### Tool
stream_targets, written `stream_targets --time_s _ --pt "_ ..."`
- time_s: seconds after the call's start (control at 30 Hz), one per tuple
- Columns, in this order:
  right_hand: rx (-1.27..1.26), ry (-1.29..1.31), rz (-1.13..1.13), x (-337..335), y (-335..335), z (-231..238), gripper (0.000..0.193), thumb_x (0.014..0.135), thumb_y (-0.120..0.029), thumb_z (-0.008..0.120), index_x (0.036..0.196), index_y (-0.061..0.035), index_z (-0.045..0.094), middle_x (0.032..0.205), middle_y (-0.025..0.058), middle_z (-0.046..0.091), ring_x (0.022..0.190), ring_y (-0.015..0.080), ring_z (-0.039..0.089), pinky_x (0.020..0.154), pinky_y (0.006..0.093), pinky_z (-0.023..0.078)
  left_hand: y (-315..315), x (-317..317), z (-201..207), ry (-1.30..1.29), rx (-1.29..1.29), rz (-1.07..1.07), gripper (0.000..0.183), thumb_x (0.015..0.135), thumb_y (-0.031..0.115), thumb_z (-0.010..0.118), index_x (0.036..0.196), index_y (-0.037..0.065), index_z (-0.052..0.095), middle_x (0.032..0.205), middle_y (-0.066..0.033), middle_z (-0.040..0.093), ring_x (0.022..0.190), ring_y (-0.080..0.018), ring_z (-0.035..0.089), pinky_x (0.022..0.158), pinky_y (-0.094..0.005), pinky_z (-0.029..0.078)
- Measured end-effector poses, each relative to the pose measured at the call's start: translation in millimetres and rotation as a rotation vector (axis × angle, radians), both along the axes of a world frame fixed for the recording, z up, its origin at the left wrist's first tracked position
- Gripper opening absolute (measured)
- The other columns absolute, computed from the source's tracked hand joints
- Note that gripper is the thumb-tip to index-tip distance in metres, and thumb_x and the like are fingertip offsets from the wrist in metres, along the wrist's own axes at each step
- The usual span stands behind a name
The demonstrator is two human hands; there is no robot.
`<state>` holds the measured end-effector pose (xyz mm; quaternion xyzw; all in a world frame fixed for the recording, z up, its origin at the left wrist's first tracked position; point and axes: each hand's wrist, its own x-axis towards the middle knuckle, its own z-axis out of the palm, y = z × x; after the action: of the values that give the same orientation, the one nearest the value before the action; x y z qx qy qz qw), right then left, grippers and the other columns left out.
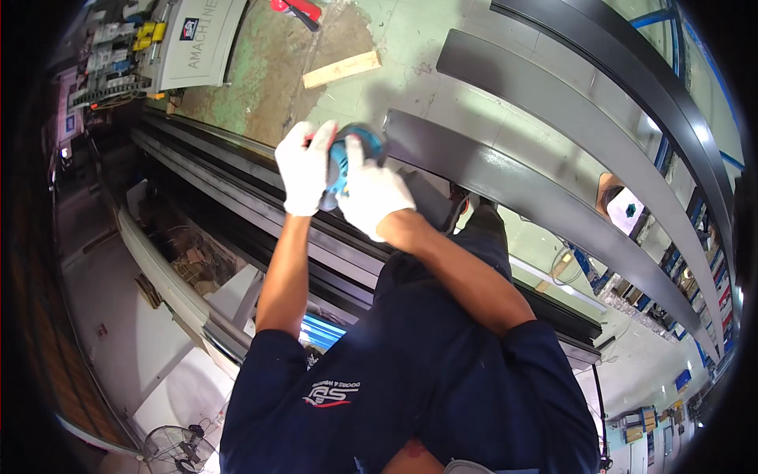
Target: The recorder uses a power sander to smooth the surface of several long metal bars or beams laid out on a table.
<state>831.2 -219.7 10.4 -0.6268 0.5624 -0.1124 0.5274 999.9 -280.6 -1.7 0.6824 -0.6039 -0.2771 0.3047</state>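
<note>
Gloves cover both hands, white and snug. The left hand [305, 167] wraps the near side of a teal power grinder [347, 162], fingers closed round its body; the right hand [369, 193] grips it from the other side, also closed. The grinder sits at the end of a long dark metal profile [521, 193], above black frame rails [237, 201]. Farther off, a wooden block [342, 69] lies on the worn green floor [260, 71], near a red-handled tool [298, 9].

Worn green-grey concrete floor [260, 71] above me, wood block [342, 69] upper centre, grey machine cabinet [197, 39] upper left, fan [178, 452] bottom left.
</note>
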Motion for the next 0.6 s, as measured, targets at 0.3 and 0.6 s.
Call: stream_targets --time_s 0.3,0.6 --pt "0.075 0.019 -0.058 -22.9 -49.1 -31.2 0.105 0.098 -0.031 0.08 0.178 0.0042 0.022 0.121 0.0355 0.08 0.111 0.0508 0.08 0.097 0.0596 0.064 -59.2 -36.1 -40.1 0.006 0.108 -0.048 0.037 0.099 0.018 0.086 0.074 -0.001 0.067 0.064 -0.0004 0.053 0.067 -0.0068 0.046 0.06 -0.0346 0.041" --pt "0.043 -0.039 -0.035 -59.8 -64.4 -33.6 0.094 0.099 -0.025 0.071 0.175 0.0064 0.026 0.121 0.0351 0.08 0.109 0.0483 0.082 0.099 0.058 0.065 -73.3 -66.4 -40.4 -0.22 0.028 -0.09 0.038 0.095 0.027 0.085 0.075 -0.001 0.067 0.066 -0.0151 0.057 0.066 -0.025 0.053 0.064 -0.0432 0.047"
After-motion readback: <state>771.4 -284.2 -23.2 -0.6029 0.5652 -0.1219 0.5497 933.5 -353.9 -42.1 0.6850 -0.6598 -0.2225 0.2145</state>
